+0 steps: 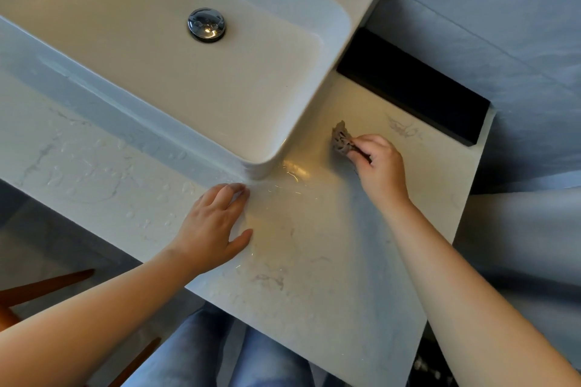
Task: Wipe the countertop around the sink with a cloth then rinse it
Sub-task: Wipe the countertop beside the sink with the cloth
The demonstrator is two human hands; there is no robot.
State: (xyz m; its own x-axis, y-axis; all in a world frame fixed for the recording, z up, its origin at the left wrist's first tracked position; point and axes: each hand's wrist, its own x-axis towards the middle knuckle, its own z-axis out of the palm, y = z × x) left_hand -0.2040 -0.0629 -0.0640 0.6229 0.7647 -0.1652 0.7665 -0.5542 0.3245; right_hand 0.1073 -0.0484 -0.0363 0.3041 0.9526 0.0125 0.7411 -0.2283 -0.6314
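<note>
A white rectangular sink (338, 25) with a chrome drain plug (206, 24) stands on a pale marble countertop (314, 261). My right hand (379, 166) pinches a small crumpled brown cloth (340, 138) and holds it against the counter just right of the sink's near corner. My left hand (213, 226) lies flat on the wet counter in front of that corner, fingers straight. Water drops and streaks cover the counter to the left (88, 173) and around the sink's corner.
A black recess (415, 88) runs along the back of the counter, right of the sink. Grey tiled wall (503, 25) rises behind. The counter's right edge (465, 214) and front edge are close. Brown wooden legs (47, 286) and my jeans show below.
</note>
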